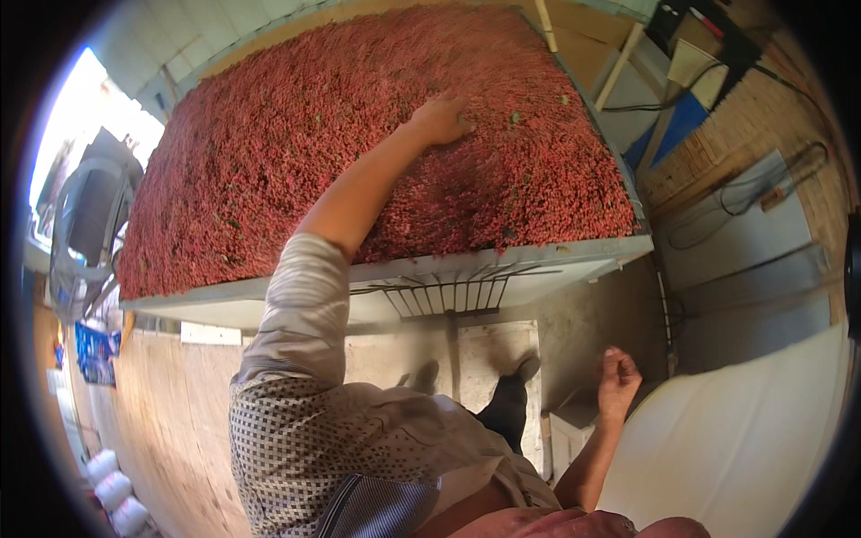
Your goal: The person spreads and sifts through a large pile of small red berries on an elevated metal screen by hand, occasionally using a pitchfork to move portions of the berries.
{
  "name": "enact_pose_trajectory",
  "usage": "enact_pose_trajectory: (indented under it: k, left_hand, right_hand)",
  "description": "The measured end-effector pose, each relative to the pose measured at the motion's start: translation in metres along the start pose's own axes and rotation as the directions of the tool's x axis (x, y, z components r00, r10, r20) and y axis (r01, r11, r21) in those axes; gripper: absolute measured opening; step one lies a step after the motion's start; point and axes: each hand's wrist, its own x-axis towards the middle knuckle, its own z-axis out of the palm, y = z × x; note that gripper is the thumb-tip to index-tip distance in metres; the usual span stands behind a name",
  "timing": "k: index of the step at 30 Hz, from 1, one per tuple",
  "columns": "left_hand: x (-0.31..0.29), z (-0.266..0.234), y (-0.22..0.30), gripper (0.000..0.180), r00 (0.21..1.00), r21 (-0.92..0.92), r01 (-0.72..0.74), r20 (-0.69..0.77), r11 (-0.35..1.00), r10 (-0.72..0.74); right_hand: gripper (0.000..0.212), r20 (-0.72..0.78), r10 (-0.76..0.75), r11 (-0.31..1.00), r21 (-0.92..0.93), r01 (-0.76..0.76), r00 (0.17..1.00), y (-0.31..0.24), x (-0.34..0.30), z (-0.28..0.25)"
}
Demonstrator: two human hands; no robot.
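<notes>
A deep spread of small red peppercorn-like berries (pixel 296 134), with a few green leaf bits among them, fills a large grey-rimmed bin (pixel 421 266). My left arm stretches out across it. My left hand (pixel 439 120) is low over the berries, right of the middle, back upward and fingers curled; whatever lies under them is hidden. Away from the bin, at the lower right, my right hand (pixel 619 380) is raised with its fingers folded in. I cannot make out anything inside that hand.
A rake (pixel 448 294) with long metal tines stands against the bin's near side. To the right are cables (pixel 726 206), boards and a grey metal panel (pixel 744 220). White sacks (pixel 114 490) and a blue package (pixel 97 351) sit at the left. Pale sheeting (pixel 726 430) rises at lower right.
</notes>
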Motion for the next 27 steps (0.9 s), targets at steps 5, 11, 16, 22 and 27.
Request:
enact_pose_trajectory:
  k: [5, 11, 16, 22, 27]
  left_hand:
    - [0.040, 0.024, 0.028, 0.077, 0.974, 0.169, 0.222, -0.007, 0.960, -0.224]
    - [0.025, 0.024, 0.019, 0.056, 0.966, 0.168, 0.245, 0.037, 0.955, -0.254]
    - [-0.023, 0.011, 0.047, 0.058, 0.968, -0.050, 0.235, 0.098, 0.971, -0.230]
    - [-0.031, 0.013, 0.056, 0.075, 0.889, -0.023, 0.428, 0.191, 0.904, -0.416]
    - [-0.016, 0.019, 0.077, 0.083, 0.854, -0.040, 0.517, -0.054, 0.855, -0.518]
  right_hand:
    - [0.021, 0.002, -0.117, 0.990, 0.080, 0.116, 0.993, 0.003, 0.139, -0.026]
    - [0.023, 0.051, -0.122, 0.992, -0.011, 0.123, 0.991, 0.014, 0.307, -0.070]
    - [0.028, 0.053, -0.099, 0.995, -0.021, 0.101, 0.994, -0.003, 0.378, -0.121]
    - [0.023, 0.126, -0.123, 0.992, 0.006, 0.123, 0.984, 0.009, 0.407, -0.117]
    - [0.022, 0.201, -0.166, 0.985, -0.009, 0.171, 0.965, 0.006, 0.411, -0.088]
